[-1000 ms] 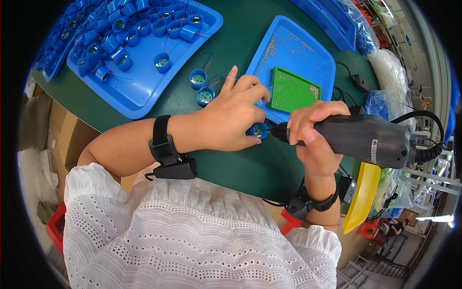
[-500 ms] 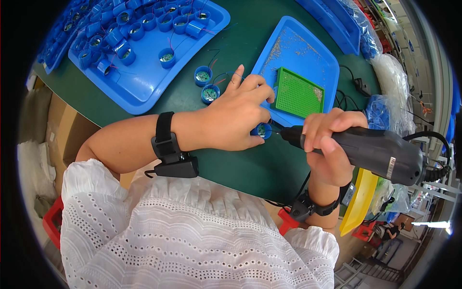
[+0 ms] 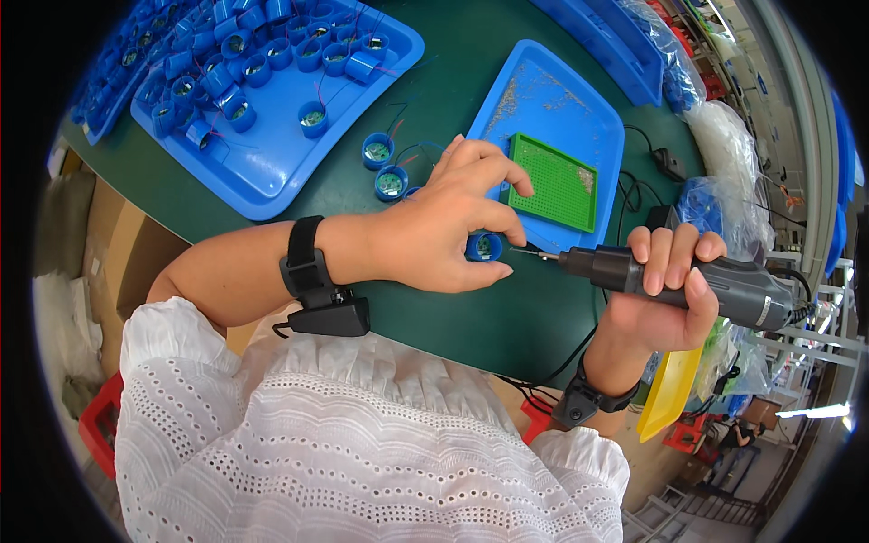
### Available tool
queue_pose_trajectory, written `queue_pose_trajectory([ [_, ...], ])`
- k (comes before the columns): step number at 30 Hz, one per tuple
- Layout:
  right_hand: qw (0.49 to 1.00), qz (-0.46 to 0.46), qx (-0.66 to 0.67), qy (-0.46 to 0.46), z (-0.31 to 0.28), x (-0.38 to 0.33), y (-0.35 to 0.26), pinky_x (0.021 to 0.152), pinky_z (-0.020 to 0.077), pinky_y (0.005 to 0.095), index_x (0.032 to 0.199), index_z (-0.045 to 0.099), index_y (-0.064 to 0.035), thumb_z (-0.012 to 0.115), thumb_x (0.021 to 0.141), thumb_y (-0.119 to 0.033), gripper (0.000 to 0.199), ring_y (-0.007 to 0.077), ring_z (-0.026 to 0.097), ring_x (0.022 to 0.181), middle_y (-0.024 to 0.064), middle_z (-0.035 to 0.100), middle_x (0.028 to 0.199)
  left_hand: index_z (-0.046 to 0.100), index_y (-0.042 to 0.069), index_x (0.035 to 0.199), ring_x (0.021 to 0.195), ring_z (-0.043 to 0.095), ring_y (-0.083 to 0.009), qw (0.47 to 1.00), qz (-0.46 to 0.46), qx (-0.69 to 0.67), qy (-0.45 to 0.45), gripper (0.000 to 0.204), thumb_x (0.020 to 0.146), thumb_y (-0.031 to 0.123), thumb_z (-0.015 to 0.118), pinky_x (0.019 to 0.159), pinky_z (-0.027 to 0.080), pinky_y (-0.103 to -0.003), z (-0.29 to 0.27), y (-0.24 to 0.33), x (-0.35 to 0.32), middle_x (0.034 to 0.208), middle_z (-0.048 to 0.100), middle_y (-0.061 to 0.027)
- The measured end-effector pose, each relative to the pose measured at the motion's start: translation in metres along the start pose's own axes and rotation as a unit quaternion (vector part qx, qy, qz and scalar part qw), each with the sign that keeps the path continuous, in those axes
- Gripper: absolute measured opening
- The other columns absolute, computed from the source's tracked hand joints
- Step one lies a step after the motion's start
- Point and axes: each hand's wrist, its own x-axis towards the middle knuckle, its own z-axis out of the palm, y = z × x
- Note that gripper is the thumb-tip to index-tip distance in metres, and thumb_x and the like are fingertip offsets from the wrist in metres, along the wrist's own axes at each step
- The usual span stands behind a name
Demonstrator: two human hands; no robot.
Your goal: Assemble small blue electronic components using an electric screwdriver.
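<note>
At the bottom of the frame I see my white sleeve (image 3: 362,452), and just above it the two forearms, each with a black wrist strap. My right hand (image 3: 656,290), in the lower right, is closed tight around the dark driver (image 3: 688,281); its thin bit points left toward the blue cap (image 3: 482,245) but now stands a little apart from it, while a second ago the tip was right at the cap. So I judge that the driver has just been pulled back from this piece. My left hand (image 3: 448,222), in the centre, still pinches the cap between thumb and fingers and presses it on the green table (image 3: 453,100). Beside the hand, a little higher, two more caps (image 3: 385,167) lie loose with their thin wires. Behind the hand is a small blue tray (image 3: 543,100) with a green grid pad (image 3: 552,181) on it. In the upper left stands the large blue tray (image 3: 272,163), full of similar caps. A yellow bin (image 3: 670,398) hangs at the lower right edge.
</note>
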Motion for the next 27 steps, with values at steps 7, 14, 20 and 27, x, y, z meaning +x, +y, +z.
queue_pose_trajectory([
  [7,0.999,-0.015,-0.003,-0.031,0.0038,-0.0012,-0.0033,0.067,0.0401,0.0358,0.100,0.048,-0.0051,0.050,0.075,-0.007,0.026,0.0152,0.048,0.054,0.0050,0.046,0.069,0.066,0.009,0.072,0.110,0.039,-0.0312,0.999,-0.011,-0.036,0.019,0.008,0.066,0.009,0.072,0.093,0.032,-0.043,0.0003,0.0003,0.0002,0.113,0.051,-0.0110],
  [14,0.998,-0.019,-0.006,-0.057,0.0073,-0.0032,-0.0046,0.067,0.0402,0.0363,0.101,0.047,-0.0051,0.050,0.076,-0.007,0.026,0.0158,0.049,0.055,0.0056,0.047,0.071,0.067,0.009,0.069,0.111,0.039,-0.0304,0.999,-0.003,-0.044,0.030,0.006,0.065,0.007,0.071,0.093,0.033,-0.042,0.0009,-0.0008,-0.0001,0.113,0.052,-0.0100],
  [20,0.997,-0.012,-0.008,-0.070,0.0070,-0.0034,-0.0038,0.068,0.0406,0.0366,0.102,0.047,-0.0050,0.050,0.076,-0.007,0.026,0.0159,0.050,0.056,0.0058,0.048,0.072,0.066,0.008,0.069,0.112,0.039,-0.0303,0.997,-0.012,-0.071,0.025,0.008,0.065,0.007,0.072,0.094,0.033,-0.042,-0.0005,0.0026,-0.0002,0.114,0.052,-0.0105],
  [27,0.997,-0.018,-0.002,-0.069,0.0085,-0.0024,-0.0022,0.068,0.0404,0.0362,0.102,0.046,-0.0054,0.051,0.075,-0.007,0.027,0.0157,0.050,0.056,0.0055,0.048,0.072,0.065,0.007,0.070,0.110,0.041,-0.0299,0.998,-0.001,-0.054,0.032,0.009,0.066,0.006,0.073,0.094,0.033,-0.042,0.0007,-0.0016,-0.0002,0.112,0.053,-0.0103],
])
